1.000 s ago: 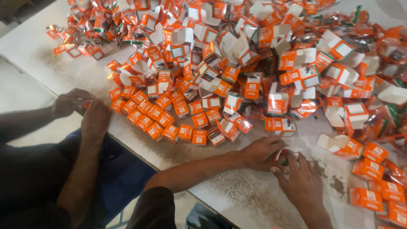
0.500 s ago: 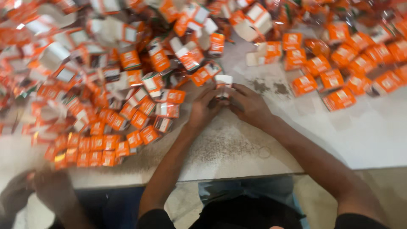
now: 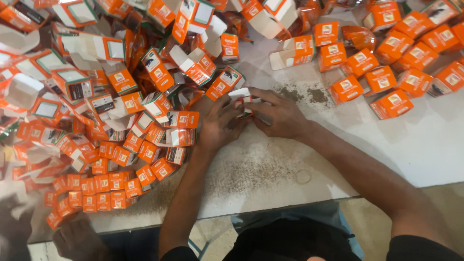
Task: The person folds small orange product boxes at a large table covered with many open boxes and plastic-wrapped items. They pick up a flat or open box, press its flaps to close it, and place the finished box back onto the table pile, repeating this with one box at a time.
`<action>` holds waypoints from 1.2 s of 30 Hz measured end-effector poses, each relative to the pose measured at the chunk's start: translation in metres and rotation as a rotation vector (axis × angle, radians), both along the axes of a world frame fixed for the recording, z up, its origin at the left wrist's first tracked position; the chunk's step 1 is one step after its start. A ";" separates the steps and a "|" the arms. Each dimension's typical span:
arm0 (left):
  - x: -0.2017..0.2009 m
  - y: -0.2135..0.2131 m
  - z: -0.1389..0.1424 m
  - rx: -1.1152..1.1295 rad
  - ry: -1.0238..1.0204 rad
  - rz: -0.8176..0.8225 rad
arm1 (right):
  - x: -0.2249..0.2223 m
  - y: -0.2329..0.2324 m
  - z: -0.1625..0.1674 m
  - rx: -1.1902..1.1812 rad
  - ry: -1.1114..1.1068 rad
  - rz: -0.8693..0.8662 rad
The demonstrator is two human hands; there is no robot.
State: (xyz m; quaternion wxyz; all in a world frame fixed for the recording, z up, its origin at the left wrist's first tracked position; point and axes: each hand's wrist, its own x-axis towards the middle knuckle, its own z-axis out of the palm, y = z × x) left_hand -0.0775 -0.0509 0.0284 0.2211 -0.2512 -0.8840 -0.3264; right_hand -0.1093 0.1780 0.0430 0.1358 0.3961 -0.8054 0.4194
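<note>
Both my hands meet over a white table [image 3: 290,164] and hold one small orange-and-white carton [image 3: 240,98] between them. My left hand [image 3: 220,126] grips it from the left and below. My right hand [image 3: 278,113] covers it from the right, fingers curled over its white open flap. A big heap of similar orange cartons [image 3: 111,87], many with open white flaps, lies just left of my hands. A group of closed orange cartons [image 3: 386,77] lies to the upper right.
Dark crumbs [image 3: 299,93] are scattered on the table beside my right hand. Closed cartons lie packed in rows [image 3: 96,188] near the front left edge. Another person's hand [image 3: 72,237] shows at the bottom left.
The view has shifted so my hands sit nearer the middle. They stay closed on the same carton, fingers working at its flap. The other person's hands remain at the lower left.
</note>
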 end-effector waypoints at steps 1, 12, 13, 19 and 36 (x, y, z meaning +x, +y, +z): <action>0.001 -0.002 0.001 -0.016 0.001 -0.031 | -0.001 0.001 0.001 0.002 -0.018 0.006; 0.004 -0.003 -0.001 0.289 -0.032 -0.195 | -0.007 0.001 0.002 0.048 0.049 0.100; 0.004 -0.003 -0.002 0.330 -0.079 -0.196 | -0.007 0.001 0.002 0.050 0.038 0.094; 0.005 -0.007 -0.002 0.191 -0.092 -0.175 | -0.004 0.002 0.007 0.057 -0.021 0.080; 0.005 -0.006 0.022 0.187 -0.039 -0.168 | -0.002 -0.003 0.012 0.023 -0.057 0.097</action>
